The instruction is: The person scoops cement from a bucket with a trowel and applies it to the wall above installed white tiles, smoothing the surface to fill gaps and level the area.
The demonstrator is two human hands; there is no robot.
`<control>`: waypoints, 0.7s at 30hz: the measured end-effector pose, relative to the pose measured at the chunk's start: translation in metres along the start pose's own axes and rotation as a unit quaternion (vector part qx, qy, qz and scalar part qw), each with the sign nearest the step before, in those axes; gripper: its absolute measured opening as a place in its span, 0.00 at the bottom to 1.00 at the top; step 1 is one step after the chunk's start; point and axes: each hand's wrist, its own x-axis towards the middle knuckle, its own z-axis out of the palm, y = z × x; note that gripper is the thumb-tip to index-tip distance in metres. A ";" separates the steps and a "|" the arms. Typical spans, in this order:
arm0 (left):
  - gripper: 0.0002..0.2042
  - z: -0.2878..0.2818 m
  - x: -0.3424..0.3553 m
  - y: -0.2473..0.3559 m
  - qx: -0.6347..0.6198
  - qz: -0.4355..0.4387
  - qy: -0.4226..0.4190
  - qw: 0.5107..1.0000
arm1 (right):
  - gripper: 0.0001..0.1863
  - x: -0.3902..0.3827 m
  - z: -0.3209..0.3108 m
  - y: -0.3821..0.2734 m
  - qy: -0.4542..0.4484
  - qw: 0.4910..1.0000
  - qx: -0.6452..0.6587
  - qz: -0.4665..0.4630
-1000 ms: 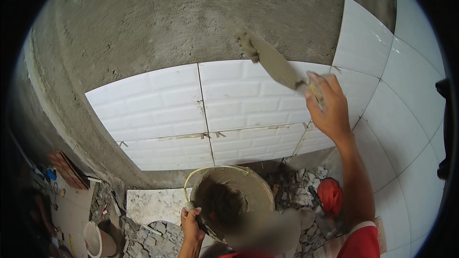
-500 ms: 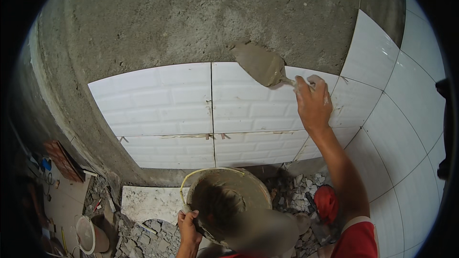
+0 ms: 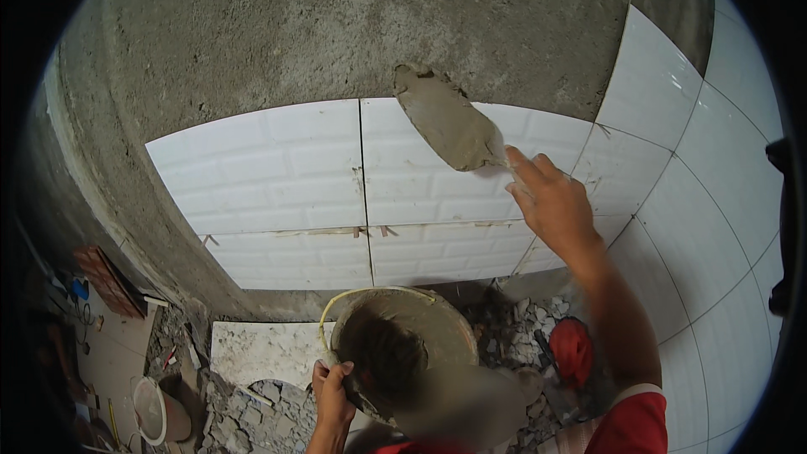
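My right hand (image 3: 555, 206) is closed round the handle of a trowel (image 3: 450, 122), whose blade is coated in wet grey mortar. The blade's tip reaches just above the top edge of the white wall tiles (image 3: 437, 189), against the rough cement wall (image 3: 336, 25). Down low, my left hand (image 3: 332, 391) grips the rim of a mortar bucket (image 3: 461, 328), near the end of its yellow handle. Wet mortar lines the bucket's inside; a blurred round shape covers part of its near side.
White tiles (image 3: 723, 202) cover the right-hand wall. Below lie broken rubble (image 3: 282, 420), a dirty white board (image 3: 261, 353) and a red bundle (image 3: 572, 353). A smaller pail (image 3: 172, 420) stands at the lower left, with a reddish-brown panel (image 3: 109, 282) behind it.
The trowel blade has shifted slightly left and its tip has risen a little against the wall. My right hand has turned and lowered somewhat. My left hand keeps its place at the bucket.
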 end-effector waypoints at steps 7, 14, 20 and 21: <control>0.15 0.016 -0.004 0.006 -0.012 -0.008 0.015 1.000 | 0.26 -0.014 -0.060 0.018 -0.055 0.997 0.033 -0.042; 0.15 0.014 -0.007 0.024 0.002 -0.001 0.036 0.999 | 0.26 0.036 -0.085 0.047 -0.026 0.999 0.001 0.034; 0.14 0.001 -0.010 0.033 -0.003 -0.004 0.052 0.999 | 0.24 0.063 -0.085 0.045 -0.041 0.999 -0.035 0.008; 0.13 -0.002 -0.010 0.033 -0.003 -0.006 0.055 0.998 | 0.24 0.064 -0.083 0.045 -0.034 0.999 -0.034 -0.010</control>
